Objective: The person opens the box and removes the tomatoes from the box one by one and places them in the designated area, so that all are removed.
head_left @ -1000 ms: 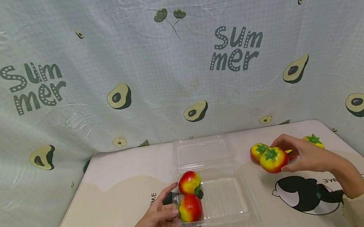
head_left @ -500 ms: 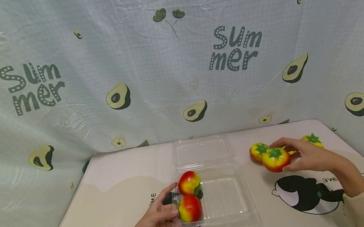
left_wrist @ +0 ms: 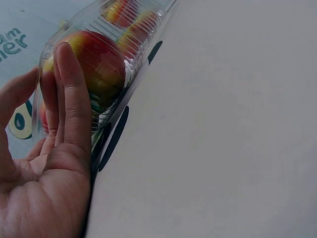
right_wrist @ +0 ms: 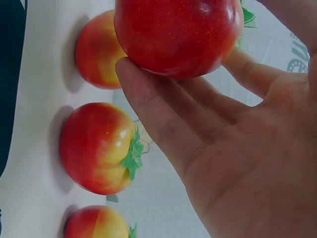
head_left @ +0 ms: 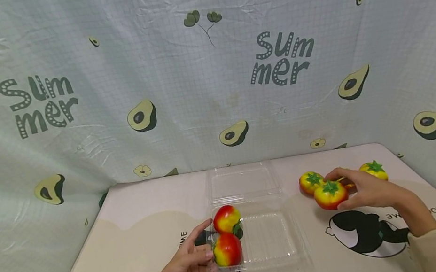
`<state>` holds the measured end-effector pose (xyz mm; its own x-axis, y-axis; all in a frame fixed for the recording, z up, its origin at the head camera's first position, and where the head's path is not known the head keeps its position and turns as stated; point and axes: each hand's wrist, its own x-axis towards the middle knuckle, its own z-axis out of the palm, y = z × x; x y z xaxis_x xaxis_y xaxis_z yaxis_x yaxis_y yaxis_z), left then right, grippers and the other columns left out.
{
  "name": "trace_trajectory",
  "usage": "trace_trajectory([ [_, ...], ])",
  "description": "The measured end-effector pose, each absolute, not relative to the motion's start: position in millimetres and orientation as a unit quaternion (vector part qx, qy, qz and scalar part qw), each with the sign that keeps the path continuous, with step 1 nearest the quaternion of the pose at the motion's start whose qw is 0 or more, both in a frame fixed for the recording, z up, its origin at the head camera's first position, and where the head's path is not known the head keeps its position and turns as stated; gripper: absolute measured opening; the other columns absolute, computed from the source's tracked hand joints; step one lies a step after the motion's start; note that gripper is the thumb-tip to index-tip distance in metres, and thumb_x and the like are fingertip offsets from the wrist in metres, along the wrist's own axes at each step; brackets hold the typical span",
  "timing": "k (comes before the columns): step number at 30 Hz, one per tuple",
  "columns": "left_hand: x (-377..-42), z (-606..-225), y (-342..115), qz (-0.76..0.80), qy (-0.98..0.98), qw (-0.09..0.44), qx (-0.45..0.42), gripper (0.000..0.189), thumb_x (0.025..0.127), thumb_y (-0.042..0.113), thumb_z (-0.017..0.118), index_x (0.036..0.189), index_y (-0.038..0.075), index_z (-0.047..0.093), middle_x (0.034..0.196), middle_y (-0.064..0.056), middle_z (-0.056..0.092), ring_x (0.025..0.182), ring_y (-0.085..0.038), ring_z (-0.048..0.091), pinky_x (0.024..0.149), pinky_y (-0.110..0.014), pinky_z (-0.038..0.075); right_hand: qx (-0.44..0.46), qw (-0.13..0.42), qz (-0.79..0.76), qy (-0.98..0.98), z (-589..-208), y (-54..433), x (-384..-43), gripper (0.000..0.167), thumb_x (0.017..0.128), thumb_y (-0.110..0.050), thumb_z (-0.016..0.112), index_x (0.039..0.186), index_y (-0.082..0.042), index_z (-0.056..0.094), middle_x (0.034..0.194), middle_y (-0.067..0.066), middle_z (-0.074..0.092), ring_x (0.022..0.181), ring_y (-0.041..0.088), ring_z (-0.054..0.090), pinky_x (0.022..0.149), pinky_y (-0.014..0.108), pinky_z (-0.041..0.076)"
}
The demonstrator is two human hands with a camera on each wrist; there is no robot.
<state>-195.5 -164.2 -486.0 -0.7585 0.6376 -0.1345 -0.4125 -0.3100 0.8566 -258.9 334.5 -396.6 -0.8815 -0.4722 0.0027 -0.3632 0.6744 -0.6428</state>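
My right hand (head_left: pixel 367 188) grips a red-and-yellow fruit with a green star-shaped leaf cap (head_left: pixel 331 195); in the right wrist view this fruit (right_wrist: pixel 178 34) is held above the table. Alike fruits stand close by: one at its left (head_left: pixel 311 183), one right of the hand (head_left: pixel 374 170), and one mostly hidden behind the fingers. My left hand (head_left: pixel 186 260) holds the left wall of an open clear plastic box (head_left: pixel 268 237), with its fingers (left_wrist: pixel 74 104) along the outside. Inside, at the left, lie two such fruits, a rear one (head_left: pixel 227 219) and a front one (head_left: pixel 228 249).
The box's hinged clear lid (head_left: pixel 242 183) lies folded back toward the rear. A pale mat printed with cartoon animals and letters covers the table (head_left: pixel 134 254). Behind it hangs a cloth (head_left: pixel 173 67) with avocado prints.
My right hand and the fruit in it have shifted slightly, with the fruit a little lower and nearer me; more of the right-hand fruit shows. My left hand and the box stay put.
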Motion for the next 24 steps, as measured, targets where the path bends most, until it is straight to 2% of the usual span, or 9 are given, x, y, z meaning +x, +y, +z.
trace_trajectory([
  [16,-195.4,-485.5,-163.7,0.800,0.489,0.328,0.111,0.088,0.102,0.001,0.054,0.165,0.023,-0.002,0.092,0.000,0.067,0.076,-0.015,0.076,0.082,-0.027,0.064,-0.233,0.089,-0.322,0.913,-400.5,331.9,-259.3,0.067,0.078,-0.022,0.088,0.133,-0.004,0.056,0.134,0.019,0.060,0.119,0.032,0.059,0.087,0.012,0.053],
  [24,-195.2,-486.3,-163.8,0.802,0.486,0.328,0.119,0.087,0.102,0.000,0.053,0.165,0.021,-0.002,0.090,0.002,0.069,0.075,-0.014,0.076,0.081,-0.027,0.064,-0.232,0.088,-0.314,0.916,-400.6,328.7,-258.6,0.065,0.076,-0.026,0.090,0.129,-0.005,0.058,0.128,0.014,0.063,0.112,0.026,0.060,0.086,0.018,0.056],
])
